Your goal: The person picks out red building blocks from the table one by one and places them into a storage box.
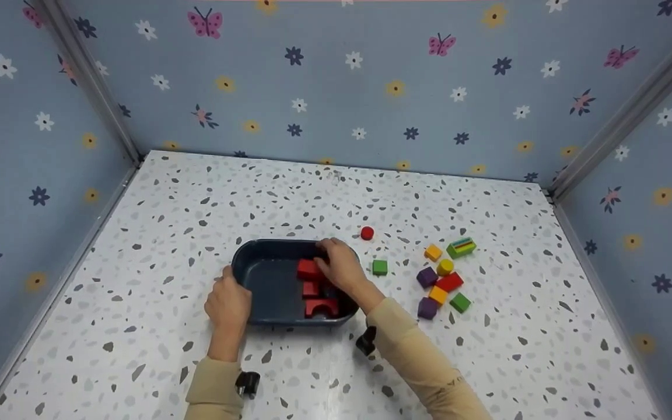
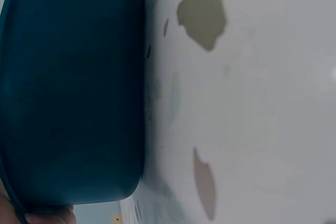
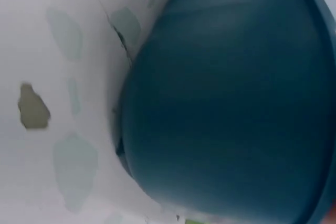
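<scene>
A dark blue rectangular tub (image 1: 272, 291) stands on the speckled table. My left hand (image 1: 228, 298) grips its left rim, fingers (image 2: 55, 216) tucked beneath the lip in the left wrist view. At the far right corner my right hand (image 1: 345, 269) holds the rim, with its fingers over the far edge and its thumb inside. Along the tub's right part lie red blocks: a rectangular one (image 1: 308, 269) beside the right thumb, another (image 1: 310, 289) below it, and an arch (image 1: 321, 308) nearest me. The right hand hides part of the tub's inside.
Right of the tub lie a red cylinder (image 1: 367, 233) and a green cube (image 1: 380, 268). Farther right is a loose group with a red block (image 1: 450, 282), a yellow cylinder (image 1: 445, 267), a purple cube (image 1: 427, 308) and a green block (image 1: 461, 248). Flowered walls (image 1: 336, 105) border the table.
</scene>
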`<state>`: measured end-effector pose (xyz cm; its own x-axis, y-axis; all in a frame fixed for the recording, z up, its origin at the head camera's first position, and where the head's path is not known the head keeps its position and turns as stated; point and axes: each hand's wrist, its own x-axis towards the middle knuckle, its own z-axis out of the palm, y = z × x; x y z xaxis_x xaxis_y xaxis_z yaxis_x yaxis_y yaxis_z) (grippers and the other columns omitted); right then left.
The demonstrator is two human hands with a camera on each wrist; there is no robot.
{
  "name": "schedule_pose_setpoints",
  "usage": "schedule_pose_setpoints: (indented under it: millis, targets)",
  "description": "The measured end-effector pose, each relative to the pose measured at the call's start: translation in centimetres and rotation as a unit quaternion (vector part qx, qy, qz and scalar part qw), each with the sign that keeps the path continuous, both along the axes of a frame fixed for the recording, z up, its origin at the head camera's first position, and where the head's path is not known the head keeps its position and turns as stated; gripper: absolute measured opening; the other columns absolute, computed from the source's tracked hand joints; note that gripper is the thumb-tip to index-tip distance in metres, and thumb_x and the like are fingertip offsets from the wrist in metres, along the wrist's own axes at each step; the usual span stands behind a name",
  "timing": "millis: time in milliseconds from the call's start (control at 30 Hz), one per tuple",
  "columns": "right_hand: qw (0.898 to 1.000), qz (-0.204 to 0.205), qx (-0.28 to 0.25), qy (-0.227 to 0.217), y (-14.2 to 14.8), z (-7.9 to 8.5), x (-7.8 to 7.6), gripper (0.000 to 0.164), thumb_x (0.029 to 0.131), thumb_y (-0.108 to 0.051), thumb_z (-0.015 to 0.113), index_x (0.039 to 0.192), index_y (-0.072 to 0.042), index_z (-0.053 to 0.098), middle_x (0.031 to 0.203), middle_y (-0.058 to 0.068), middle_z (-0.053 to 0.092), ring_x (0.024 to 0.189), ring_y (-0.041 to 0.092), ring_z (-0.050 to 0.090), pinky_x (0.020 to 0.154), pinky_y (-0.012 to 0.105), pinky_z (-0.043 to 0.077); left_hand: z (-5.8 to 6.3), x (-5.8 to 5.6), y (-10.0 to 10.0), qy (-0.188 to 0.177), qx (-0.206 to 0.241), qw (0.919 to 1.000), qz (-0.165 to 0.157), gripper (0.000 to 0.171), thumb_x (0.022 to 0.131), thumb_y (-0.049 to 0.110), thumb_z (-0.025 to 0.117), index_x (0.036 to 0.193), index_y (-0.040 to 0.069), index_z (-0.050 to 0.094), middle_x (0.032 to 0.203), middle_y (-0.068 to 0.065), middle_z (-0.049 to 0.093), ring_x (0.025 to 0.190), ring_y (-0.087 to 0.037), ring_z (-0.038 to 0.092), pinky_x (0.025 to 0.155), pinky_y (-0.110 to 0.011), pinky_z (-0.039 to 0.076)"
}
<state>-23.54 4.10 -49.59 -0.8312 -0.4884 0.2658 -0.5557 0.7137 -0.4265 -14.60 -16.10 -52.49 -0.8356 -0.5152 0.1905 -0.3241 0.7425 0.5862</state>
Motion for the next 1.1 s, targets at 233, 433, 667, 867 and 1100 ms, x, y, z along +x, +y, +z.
schedule_pose_setpoints:
  millis: [233, 433, 667, 867, 1100]
  targets:
    - [0.999, -0.017, -0.041, -0.001, 0.7, 0.7, -0.7, 0.02, 0.083, -0.013, 0.06, 0.099, -0.002, 0.061, 0.092, 0.009, 0.061, 0.086, 0.02, 0.058, 0.077, 0.032, 0.044, 0.0, 0.1, 0.0, 0.002, 0.002, 1.0, 0.002, 0.038, 0.074, -0.001, 0.052, 0.112, -0.003, 0.053, 0.081, -0.031, 0.057, 0.065, -0.048, 0.056, 0.053, -0.055, 0.04]
    - [0.996, -0.034, -0.076, 0.015, 1.6, 0.7, -1.5, 0.016, 0.081, -0.01, 0.061, 0.095, -0.001, 0.062, 0.084, 0.009, 0.061, 0.075, 0.019, 0.058, 0.068, 0.03, 0.046, 0.0, 0.1, 0.0, 0.005, 0.0, 1.0, 0.002, 0.039, 0.073, -0.001, 0.053, 0.112, -0.003, 0.053, 0.081, -0.03, 0.058, 0.064, -0.048, 0.056, 0.053, -0.055, 0.04]
    - [0.991, -0.052, -0.118, 0.043, 2.7, 0.6, -2.7, 0.013, 0.079, -0.006, 0.062, 0.09, 0.001, 0.062, 0.077, 0.011, 0.061, 0.065, 0.018, 0.056, 0.062, 0.029, 0.045, 0.1, 0.1, 0.0, 0.009, -0.002, 1.0, 0.0, 0.036, 0.074, -0.001, 0.051, 0.111, -0.005, 0.053, 0.08, -0.031, 0.058, 0.065, -0.048, 0.056, 0.053, -0.055, 0.041]
    - [0.988, -0.09, -0.118, 0.052, 3.7, 0.6, -3.7, 0.012, 0.079, -0.007, 0.062, 0.089, 0.001, 0.061, 0.075, 0.01, 0.06, 0.065, 0.019, 0.056, 0.061, 0.031, 0.045, 0.1, 0.1, 0.0, 0.004, 0.001, 1.0, 0.002, 0.037, 0.074, -0.001, 0.052, 0.111, -0.004, 0.052, 0.081, -0.031, 0.058, 0.066, -0.048, 0.056, 0.054, -0.055, 0.041]
    - [0.982, -0.151, -0.107, 0.032, 5.1, 0.0, -4.6, 0.016, 0.08, -0.008, 0.061, 0.092, 0.002, 0.062, 0.081, 0.011, 0.059, 0.071, 0.02, 0.057, 0.065, 0.032, 0.046, 0.1, 0.1, 0.0, -0.012, 0.008, 0.9999, 0.003, 0.038, 0.074, 0.001, 0.052, 0.112, -0.003, 0.052, 0.083, -0.03, 0.057, 0.067, -0.048, 0.056, 0.055, -0.055, 0.041]
